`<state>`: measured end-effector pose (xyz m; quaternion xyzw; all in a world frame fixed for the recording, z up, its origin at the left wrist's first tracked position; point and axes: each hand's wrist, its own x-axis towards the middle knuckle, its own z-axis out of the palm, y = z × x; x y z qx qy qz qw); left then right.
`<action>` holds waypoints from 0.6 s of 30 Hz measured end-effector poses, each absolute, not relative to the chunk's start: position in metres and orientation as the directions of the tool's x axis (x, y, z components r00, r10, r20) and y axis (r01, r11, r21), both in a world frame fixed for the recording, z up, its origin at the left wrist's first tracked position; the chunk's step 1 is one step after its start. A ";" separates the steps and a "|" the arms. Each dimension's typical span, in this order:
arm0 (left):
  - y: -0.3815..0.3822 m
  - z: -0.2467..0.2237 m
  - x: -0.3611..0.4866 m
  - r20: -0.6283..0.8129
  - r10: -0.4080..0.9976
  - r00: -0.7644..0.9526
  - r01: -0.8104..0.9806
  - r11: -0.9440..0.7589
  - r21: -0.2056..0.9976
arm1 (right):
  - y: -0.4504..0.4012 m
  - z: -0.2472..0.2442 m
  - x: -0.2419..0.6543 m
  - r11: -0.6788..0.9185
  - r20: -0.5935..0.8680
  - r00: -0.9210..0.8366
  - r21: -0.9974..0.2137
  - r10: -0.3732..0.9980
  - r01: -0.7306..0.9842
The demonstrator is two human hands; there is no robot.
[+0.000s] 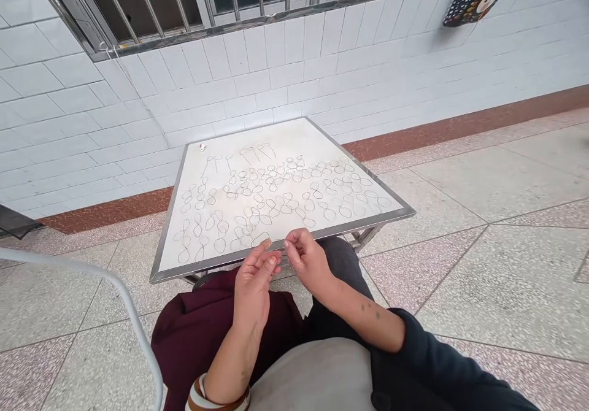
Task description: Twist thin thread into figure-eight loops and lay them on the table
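My left hand (256, 279) is raised at the near edge of a white table, its thumb and fingers pressed together. Close beside it, fingertips facing it, my right hand (308, 261) is closed in a pinch. Whatever lies between the fingers is too thin to make out. A dark thin wire-like loop (261, 237) shows just beyond my left fingertips; whether it is held or lies on the table, I cannot tell. Many thin loops, several joined like figure eights (221, 236), are spread over the white tabletop (294, 138). Along the far side are loops with straight tails (260, 151).
A grey metal rim (391, 216) borders the table, which stands by a white tiled wall (257, 80). A small red-and-white object (202, 147) lies at the far left corner. A grey curved tube (124, 294) stands at left. A patterned bag (476, 1) hangs on the wall.
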<state>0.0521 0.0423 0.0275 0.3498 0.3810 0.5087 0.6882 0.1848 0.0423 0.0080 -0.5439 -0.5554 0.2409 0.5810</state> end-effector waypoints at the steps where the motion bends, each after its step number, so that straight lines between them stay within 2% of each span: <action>1: 0.041 0.028 0.052 -0.166 0.970 0.180 -0.442 0.230 0.867 | 0.041 0.008 0.183 0.284 0.349 0.255 -0.923 0.902 0.260; 5: 0.039 0.029 0.051 -0.136 0.976 0.170 -0.453 0.200 0.869 | 0.035 0.008 0.179 0.249 0.251 0.182 -0.968 0.951 0.033; 8: 0.037 0.032 0.049 -0.118 0.978 0.174 -0.448 0.185 0.875 | 0.031 0.013 0.181 0.257 0.252 0.165 -0.966 0.954 -0.012; 12: 0.033 0.039 0.044 -0.108 0.972 0.209 -0.415 0.188 0.890 | 0.028 0.020 0.190 0.278 0.281 0.176 -0.960 0.943 0.043; 18: 0.034 0.047 0.037 -0.133 0.968 0.214 -0.359 0.205 0.910 | 0.027 0.027 0.203 0.332 0.381 0.174 -0.908 0.908 0.257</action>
